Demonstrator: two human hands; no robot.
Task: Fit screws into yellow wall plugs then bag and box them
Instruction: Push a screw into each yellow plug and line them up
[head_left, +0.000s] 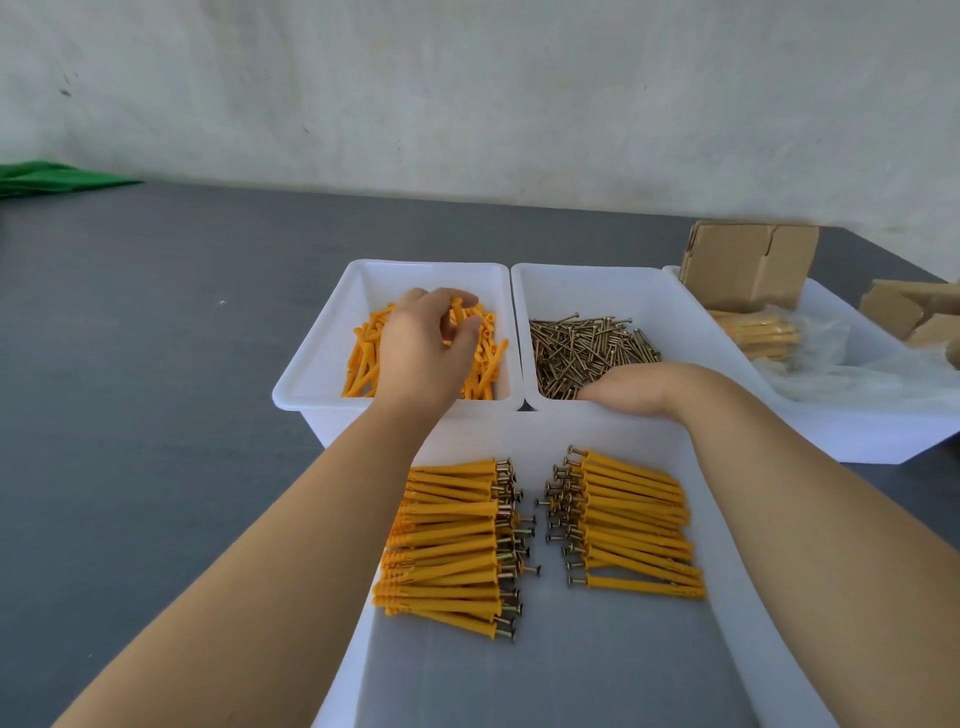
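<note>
Both hands reach into white bins of yellow wall plugs and screws on a grey surface (156, 322).

The left hand (423, 345) is in the left bin (317, 353), its grip curled round a few loose yellow wall plugs (363, 364) lifted off the heap. The right hand (631, 387) dips into the middle bin (670, 312) at the near edge of the pile of screws (587, 345); its fingers are hidden, so I cannot tell how that grip stands. In the near tray (737, 623) lie two rows of fitted plugs (452, 540), screw heads turned toward the gap between them. The right bin (883, 431) holds bagged plugs (763, 335), clear plastic bags (852, 374) and a cardboard box (743, 265).
</note>
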